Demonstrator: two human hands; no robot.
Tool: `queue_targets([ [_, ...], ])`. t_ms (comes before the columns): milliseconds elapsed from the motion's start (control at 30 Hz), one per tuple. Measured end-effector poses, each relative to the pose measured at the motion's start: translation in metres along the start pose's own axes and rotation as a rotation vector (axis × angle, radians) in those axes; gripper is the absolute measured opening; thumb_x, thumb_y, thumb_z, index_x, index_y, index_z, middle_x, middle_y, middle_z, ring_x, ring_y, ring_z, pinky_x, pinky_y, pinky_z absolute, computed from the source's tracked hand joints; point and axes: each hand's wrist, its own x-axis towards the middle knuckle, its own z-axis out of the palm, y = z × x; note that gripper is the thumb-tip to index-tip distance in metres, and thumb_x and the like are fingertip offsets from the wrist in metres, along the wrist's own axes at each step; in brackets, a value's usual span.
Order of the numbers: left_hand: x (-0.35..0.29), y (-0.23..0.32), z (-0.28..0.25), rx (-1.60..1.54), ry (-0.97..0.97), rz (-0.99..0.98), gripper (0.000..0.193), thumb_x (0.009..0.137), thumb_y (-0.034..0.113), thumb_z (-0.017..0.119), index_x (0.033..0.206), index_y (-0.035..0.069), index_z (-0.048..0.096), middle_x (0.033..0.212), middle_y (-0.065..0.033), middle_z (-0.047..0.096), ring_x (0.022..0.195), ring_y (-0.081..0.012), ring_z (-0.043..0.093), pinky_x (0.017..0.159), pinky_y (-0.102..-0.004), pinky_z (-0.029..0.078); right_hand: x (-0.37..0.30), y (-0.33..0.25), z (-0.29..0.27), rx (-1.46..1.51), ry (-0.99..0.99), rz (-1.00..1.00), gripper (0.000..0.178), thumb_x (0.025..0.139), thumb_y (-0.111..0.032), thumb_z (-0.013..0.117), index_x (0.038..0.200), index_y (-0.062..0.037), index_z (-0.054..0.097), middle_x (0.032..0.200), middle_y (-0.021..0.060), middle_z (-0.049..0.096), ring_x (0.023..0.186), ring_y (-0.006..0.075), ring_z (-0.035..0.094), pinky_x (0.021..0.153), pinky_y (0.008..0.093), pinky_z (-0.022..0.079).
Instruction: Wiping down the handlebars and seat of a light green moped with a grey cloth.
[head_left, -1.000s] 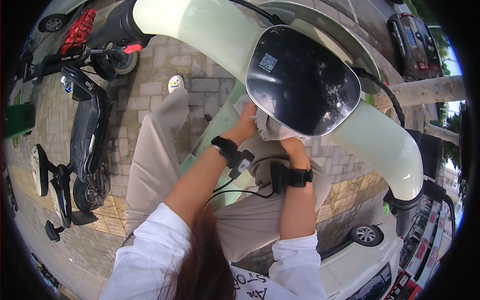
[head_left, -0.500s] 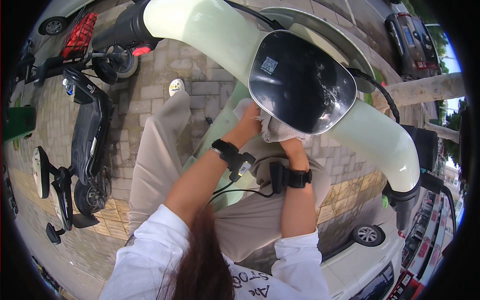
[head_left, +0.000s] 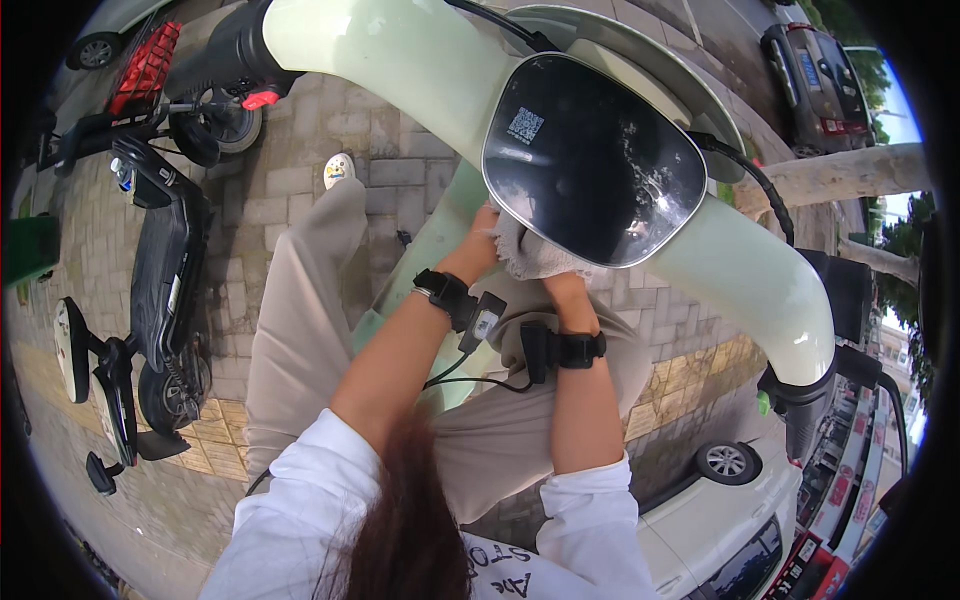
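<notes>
While grey paving bricks (head_left: 290, 180) cover the ground, a band of yellow tiles (head_left: 690, 385) crosses them behind the light green scooter (head_left: 750, 285). A black scooter (head_left: 168, 260) stands to the left, a white car (head_left: 690, 530) at lower right, and a dark car (head_left: 820, 90) beyond a pale tree trunk (head_left: 850, 178) at upper right.

The green scooter's handlebar is smooth, thick and glossy, curving down to a dark grip at each end. At its middle sits a rounded, mirror-like black panel (head_left: 595, 165) with a silver rim. Just below the panel's lower left edge bunches a soft, whitish-grey cloth (head_left: 530, 256) with a ragged border.

Both forearms, strapped in black at the wrists, reach forward from rolled white sleeves. The left hand (head_left: 480, 248) meets the cloth's left side, its fingertips out of sight; the right hand (head_left: 566, 288) is under the cloth's lower edge, fingers covered. Whether either hand is clamped on the cloth cannot be told.
</notes>
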Motion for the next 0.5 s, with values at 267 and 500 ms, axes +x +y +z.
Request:
queue_targets([
  [267,-0.015,0.033,-0.003,0.457,0.335,0.098,0.019,0.081,0.01,0.048,0.097,0.002,0.051,0.091,-0.0078,0.056,0.083,-0.014,0.054,0.07,-0.0275,0.046,-0.032,-0.005,0.014,0.396,0.132,0.045,0.031,0.081,-0.014,0.046,0.11,-0.0024,0.044,0.105,0.0114,0.049,0.098,0.024,0.046,0.083,0.0327,0.037],
  [500,-0.058,0.09,-0.003,-0.437,0.235,0.017,0.038,0.082,0.018,0.047,0.118,0.005,0.04,0.115,-0.0122,0.046,0.107,-0.0249,0.044,0.088,-0.038,0.038,-0.066,-0.078,-0.061,0.504,0.473,-0.134,0.032,0.084,-0.013,0.044,0.115,-0.0068,0.039,0.115,0.0086,0.043,0.104,0.0197,0.043,0.088,0.0302,0.036],
])
